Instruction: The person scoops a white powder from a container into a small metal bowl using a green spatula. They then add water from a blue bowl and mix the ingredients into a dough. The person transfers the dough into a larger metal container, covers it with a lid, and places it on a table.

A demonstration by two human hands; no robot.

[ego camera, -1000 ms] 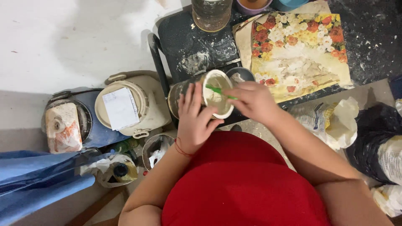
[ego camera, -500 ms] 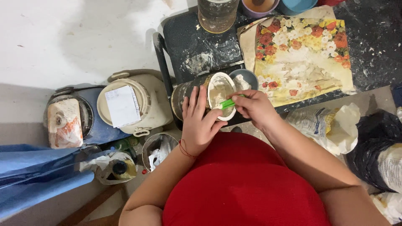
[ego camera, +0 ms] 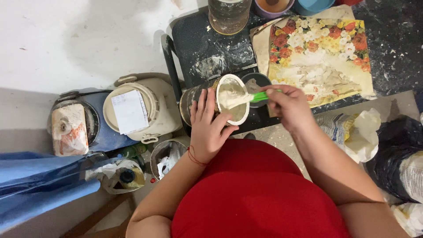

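Nearest, a red top [ego camera: 260,194] filling the bottom of the view, both bare forearms reaching up from it. On the left wrist, a thin red string bracelet [ego camera: 192,156]. Left hand [ego camera: 210,128] wrapped round the side of a tilted tin can [ego camera: 211,99], fingers spread along its wall, thumb at the rim; grip closed on the can. Can held over the near edge of the dark surface [ego camera: 194,39], mouth turned to the right, pale paste inside. Right hand [ego camera: 288,103] pinching a green-handled spoon [ego camera: 246,98], fingertips pressed together on the handle, the white-coated bowl of it inside the can's mouth. Just behind the can, a small dark round bowl [ego camera: 257,81], partly hidden by spoon and rim.

To the left, below the surface's near left corner, a cream tub with a lid and a white paper slip [ego camera: 132,110], a blue bucket [ego camera: 94,125] beside it, and a small open pail [ego camera: 165,152] with crumpled scraps. To the right, white bags [ego camera: 357,132] and a black sack [ego camera: 396,163].

Farther out on the surface, a floral printed sheet [ego camera: 326,53] smeared white, white smudges on the dark top beside it, and at the far edge a clear glass jar [ego camera: 229,15], a purple cup [ego camera: 273,5] and a blue bowl [ego camera: 313,5].
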